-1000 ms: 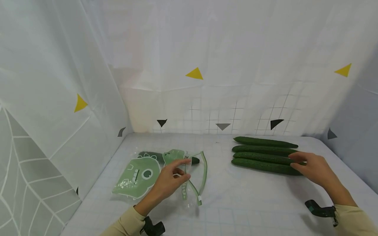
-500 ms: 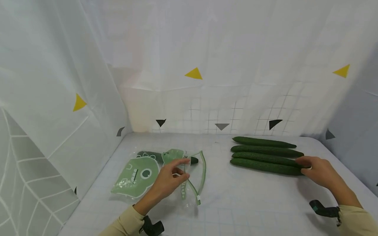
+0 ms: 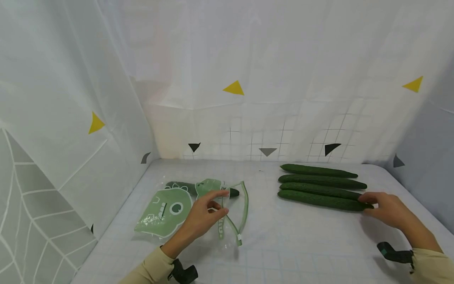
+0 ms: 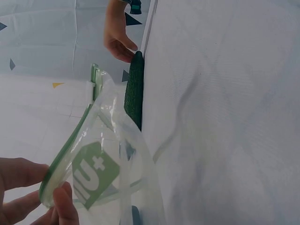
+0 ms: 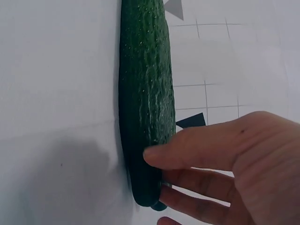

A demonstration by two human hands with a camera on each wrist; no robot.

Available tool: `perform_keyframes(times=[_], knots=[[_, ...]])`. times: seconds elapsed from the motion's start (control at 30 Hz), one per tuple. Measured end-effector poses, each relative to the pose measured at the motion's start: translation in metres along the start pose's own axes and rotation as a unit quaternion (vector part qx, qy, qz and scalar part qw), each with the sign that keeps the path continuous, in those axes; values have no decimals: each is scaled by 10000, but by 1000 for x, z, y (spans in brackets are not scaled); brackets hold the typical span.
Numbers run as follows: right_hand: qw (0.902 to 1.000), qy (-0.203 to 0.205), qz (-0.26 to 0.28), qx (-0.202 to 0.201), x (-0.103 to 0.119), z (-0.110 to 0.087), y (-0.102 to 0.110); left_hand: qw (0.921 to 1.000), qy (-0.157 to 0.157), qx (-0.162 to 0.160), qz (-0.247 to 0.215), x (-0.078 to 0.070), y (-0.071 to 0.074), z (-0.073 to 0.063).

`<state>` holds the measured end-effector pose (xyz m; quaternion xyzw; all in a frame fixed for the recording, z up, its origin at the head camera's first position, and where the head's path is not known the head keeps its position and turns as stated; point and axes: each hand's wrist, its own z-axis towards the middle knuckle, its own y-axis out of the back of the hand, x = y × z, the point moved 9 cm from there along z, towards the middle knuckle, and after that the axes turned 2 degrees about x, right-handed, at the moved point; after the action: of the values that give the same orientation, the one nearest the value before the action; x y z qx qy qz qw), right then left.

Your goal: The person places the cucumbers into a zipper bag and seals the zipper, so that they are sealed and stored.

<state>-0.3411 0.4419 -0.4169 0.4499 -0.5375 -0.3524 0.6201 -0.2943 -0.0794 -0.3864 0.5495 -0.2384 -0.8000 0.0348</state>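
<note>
My left hand (image 3: 202, 219) pinches the rim of a clear zip bag (image 4: 96, 183) with green trim and a green cartoon monster print. The bag lies on its side with its mouth spread toward the right. One cucumber (image 3: 234, 193) lies inside it, its darker tip showing at the mouth. On the right, my right hand (image 3: 393, 211) holds the right end of the nearest cucumber (image 5: 145, 93) in a row, thumb on the near side and fingers behind. This cucumber rests on the table.
Behind the held one, several more cucumbers (image 3: 319, 170) lie side by side on the white table (image 3: 276, 252). White sheeting (image 3: 283, 59) with yellow and dark triangles encloses the back and sides. A dark camera mount (image 3: 393, 253) sits at each wrist.
My right hand has slid right and slightly nearer along the cucumbers, to the end of the nearest one. The left hand and bag have stayed in place.
</note>
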Motion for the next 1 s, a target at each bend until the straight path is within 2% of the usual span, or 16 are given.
perform_keyframes(times=[0.33,0.67,1.0], knots=[[9994,175,-277,62,1,1,-9,10000,8,-1,42,-1,1,1],[9987,169,-439,195,-4,2,-15,10000,0,21,-55,-2,-1,1],[9980,164,-602,57,-3,4,-17,10000,29,-24,-35,-3,0,-1]])
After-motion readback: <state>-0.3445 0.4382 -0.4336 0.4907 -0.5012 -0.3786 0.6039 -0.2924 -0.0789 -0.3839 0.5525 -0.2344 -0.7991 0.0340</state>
